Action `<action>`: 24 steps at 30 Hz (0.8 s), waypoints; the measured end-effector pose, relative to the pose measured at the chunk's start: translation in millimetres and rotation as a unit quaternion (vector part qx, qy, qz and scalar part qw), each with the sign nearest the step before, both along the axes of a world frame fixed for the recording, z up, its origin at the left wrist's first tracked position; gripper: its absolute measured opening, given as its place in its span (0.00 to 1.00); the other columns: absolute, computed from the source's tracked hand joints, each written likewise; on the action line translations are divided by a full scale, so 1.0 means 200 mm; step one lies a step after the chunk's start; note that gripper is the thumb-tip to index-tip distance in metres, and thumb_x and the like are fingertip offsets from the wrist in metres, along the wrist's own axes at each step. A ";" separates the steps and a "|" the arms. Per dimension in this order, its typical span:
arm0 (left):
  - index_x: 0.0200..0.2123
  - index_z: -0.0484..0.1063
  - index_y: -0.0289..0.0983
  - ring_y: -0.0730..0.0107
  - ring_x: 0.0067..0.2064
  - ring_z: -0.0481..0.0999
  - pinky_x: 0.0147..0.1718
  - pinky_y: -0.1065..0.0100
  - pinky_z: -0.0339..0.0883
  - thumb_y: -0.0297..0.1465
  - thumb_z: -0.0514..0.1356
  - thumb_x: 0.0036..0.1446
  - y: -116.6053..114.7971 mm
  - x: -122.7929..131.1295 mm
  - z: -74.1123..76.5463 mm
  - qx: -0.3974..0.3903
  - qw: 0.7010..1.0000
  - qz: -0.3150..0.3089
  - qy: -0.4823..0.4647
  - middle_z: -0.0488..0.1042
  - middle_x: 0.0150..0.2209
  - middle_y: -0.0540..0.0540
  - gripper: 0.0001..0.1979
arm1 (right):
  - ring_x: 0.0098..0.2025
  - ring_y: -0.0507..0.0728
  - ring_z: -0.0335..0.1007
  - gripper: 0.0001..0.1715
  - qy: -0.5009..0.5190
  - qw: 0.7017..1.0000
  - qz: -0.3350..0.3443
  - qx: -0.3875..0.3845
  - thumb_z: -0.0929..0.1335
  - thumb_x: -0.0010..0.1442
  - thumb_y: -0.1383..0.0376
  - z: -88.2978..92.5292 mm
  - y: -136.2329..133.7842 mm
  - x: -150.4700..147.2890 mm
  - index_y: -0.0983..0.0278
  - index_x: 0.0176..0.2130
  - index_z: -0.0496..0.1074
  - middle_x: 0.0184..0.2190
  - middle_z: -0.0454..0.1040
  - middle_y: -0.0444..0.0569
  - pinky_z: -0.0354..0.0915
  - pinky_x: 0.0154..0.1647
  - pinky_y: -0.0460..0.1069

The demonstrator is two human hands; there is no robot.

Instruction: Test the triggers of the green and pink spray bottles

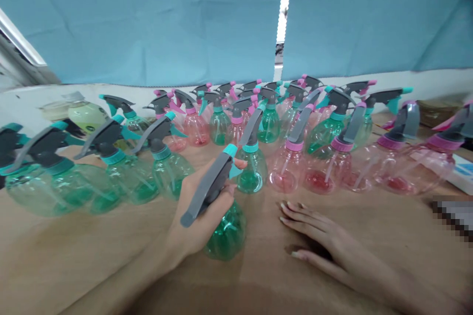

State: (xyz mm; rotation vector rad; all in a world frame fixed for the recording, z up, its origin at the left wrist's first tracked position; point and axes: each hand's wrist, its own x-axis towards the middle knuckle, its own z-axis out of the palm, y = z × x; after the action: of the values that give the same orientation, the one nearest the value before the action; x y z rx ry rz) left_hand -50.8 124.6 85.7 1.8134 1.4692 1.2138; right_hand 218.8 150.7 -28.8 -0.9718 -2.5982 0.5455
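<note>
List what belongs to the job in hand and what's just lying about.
Job in hand:
transparent green plastic spray bottle, in the left hand
probably the standing transparent green bottles and transparent pink bottles

Apparently lying about:
rounded pale-green container
flat white-and-blue item

Left hand (209, 217) and right hand (323, 234): bare, slender-fingered. Right-hand thumbnail (298, 255): long, projecting at the tip. Forearms (138, 266): slim, bare along the visible length.
</note>
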 end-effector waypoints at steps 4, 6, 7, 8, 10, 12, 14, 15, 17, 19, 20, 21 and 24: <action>0.50 0.69 0.48 0.73 0.24 0.64 0.26 0.69 0.61 0.27 0.55 0.52 0.00 -0.01 -0.02 0.002 1.000 -0.006 -0.011 0.66 0.25 0.55 0.21 | 0.67 0.62 0.48 0.32 0.002 1.000 0.003 0.002 0.64 0.64 0.55 0.00 0.00 0.00 0.53 0.65 0.54 0.66 0.53 0.45 0.52 0.65 0.62; 0.50 0.69 0.48 0.73 0.25 0.66 0.28 0.69 0.63 0.27 0.54 0.52 0.00 -0.02 -0.03 0.004 1.000 -0.005 -0.007 0.68 0.27 0.55 0.22 | 0.67 0.62 0.48 0.32 -0.002 1.000 0.001 0.004 0.64 0.65 0.55 0.00 0.00 0.00 0.53 0.65 0.54 0.66 0.53 0.45 0.52 0.65 0.62; 0.50 0.69 0.48 0.72 0.26 0.67 0.28 0.69 0.63 0.26 0.54 0.52 0.00 -0.02 -0.03 0.005 1.000 -0.004 -0.005 0.69 0.28 0.55 0.22 | 0.67 0.62 0.49 0.32 -0.004 1.000 -0.001 0.005 0.64 0.65 0.54 0.00 0.00 0.00 0.53 0.65 0.54 0.66 0.53 0.45 0.52 0.65 0.62; 0.50 0.69 0.48 0.72 0.27 0.68 0.29 0.69 0.64 0.26 0.55 0.52 0.01 -0.02 -0.04 0.006 1.000 -0.003 -0.006 0.70 0.29 0.55 0.22 | 0.67 0.62 0.49 0.32 -0.006 1.000 -0.001 0.007 0.64 0.65 0.54 0.01 0.00 0.00 0.53 0.65 0.54 0.66 0.53 0.45 0.52 0.65 0.62; 0.51 0.69 0.48 0.72 0.28 0.69 0.29 0.69 0.64 0.26 0.55 0.52 0.01 -0.03 -0.04 0.004 1.000 -0.001 -0.013 0.71 0.29 0.54 0.22 | 0.67 0.61 0.49 0.32 -0.013 1.000 0.001 0.009 0.63 0.65 0.54 0.01 -0.01 0.00 0.53 0.65 0.54 0.66 0.53 0.45 0.52 0.65 0.62; 0.51 0.69 0.49 0.72 0.28 0.69 0.29 0.69 0.65 0.26 0.55 0.52 0.01 -0.03 -0.05 -0.001 1.000 0.000 -0.021 0.71 0.29 0.54 0.22 | 0.67 0.61 0.48 0.32 -0.021 1.000 0.002 0.010 0.63 0.65 0.53 0.02 -0.01 0.00 0.54 0.65 0.53 0.66 0.52 0.44 0.52 0.65 0.62; 0.51 0.69 0.49 0.72 0.27 0.68 0.29 0.69 0.65 0.27 0.55 0.52 0.01 -0.03 -0.05 -0.006 1.000 -0.002 -0.024 0.70 0.28 0.55 0.22 | 0.67 0.61 0.47 0.32 -0.030 1.000 0.002 0.010 0.62 0.66 0.53 0.02 -0.01 0.00 0.54 0.65 0.53 0.67 0.51 0.44 0.51 0.65 0.62; 0.51 0.69 0.49 0.71 0.27 0.68 0.30 0.69 0.66 0.27 0.55 0.53 0.01 -0.03 -0.05 -0.006 1.000 -0.002 -0.025 0.70 0.28 0.55 0.22 | 0.67 0.61 0.47 0.32 -0.032 0.999 0.001 0.009 0.62 0.66 0.53 0.02 -0.01 0.00 0.54 0.65 0.53 0.67 0.51 0.44 0.51 0.65 0.62; 0.52 0.69 0.49 0.71 0.28 0.69 0.29 0.69 0.65 0.28 0.55 0.53 0.00 -0.03 -0.05 -0.003 1.000 0.002 -0.024 0.70 0.28 0.55 0.22 | 0.67 0.61 0.47 0.32 -0.035 0.999 0.002 0.010 0.62 0.66 0.53 0.02 -0.01 0.00 0.54 0.65 0.53 0.67 0.51 0.44 0.51 0.65 0.63; 0.52 0.69 0.50 0.70 0.27 0.69 0.28 0.69 0.65 0.28 0.55 0.53 0.00 -0.03 -0.04 -0.001 1.000 0.004 -0.023 0.70 0.27 0.55 0.22 | 0.67 0.61 0.47 0.32 -0.034 0.999 0.002 0.011 0.62 0.66 0.53 0.02 0.00 0.00 0.55 0.65 0.53 0.67 0.52 0.45 0.51 0.65 0.63; 0.52 0.69 0.50 0.70 0.27 0.69 0.29 0.69 0.65 0.28 0.55 0.53 0.00 -0.03 -0.04 0.000 1.000 0.005 -0.023 0.69 0.26 0.55 0.22 | 0.67 0.61 0.47 0.32 -0.033 0.999 0.002 0.011 0.62 0.66 0.53 0.02 0.00 0.00 0.55 0.65 0.53 0.67 0.52 0.45 0.51 0.65 0.63; 0.52 0.69 0.50 0.70 0.27 0.69 0.29 0.68 0.66 0.28 0.55 0.53 0.00 -0.03 -0.04 0.000 1.000 0.005 -0.024 0.69 0.25 0.55 0.23 | 0.67 0.60 0.47 0.32 -0.031 0.999 0.003 0.011 0.62 0.66 0.53 0.02 0.00 0.00 0.55 0.65 0.54 0.67 0.52 0.45 0.52 0.65 0.62; 0.52 0.69 0.48 0.69 0.29 0.71 0.32 0.67 0.67 0.28 0.55 0.52 0.00 -0.02 -0.03 0.002 1.000 0.006 -0.027 0.71 0.27 0.54 0.23 | 0.67 0.60 0.48 0.32 -0.017 1.000 0.004 0.009 0.63 0.65 0.53 0.01 0.00 0.00 0.54 0.65 0.54 0.66 0.53 0.45 0.52 0.65 0.62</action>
State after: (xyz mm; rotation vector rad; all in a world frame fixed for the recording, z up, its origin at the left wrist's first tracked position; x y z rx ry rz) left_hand -54.5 124.9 79.9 1.7637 1.4504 1.2616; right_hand 218.3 150.4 -26.0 -0.9747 -2.6327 0.5120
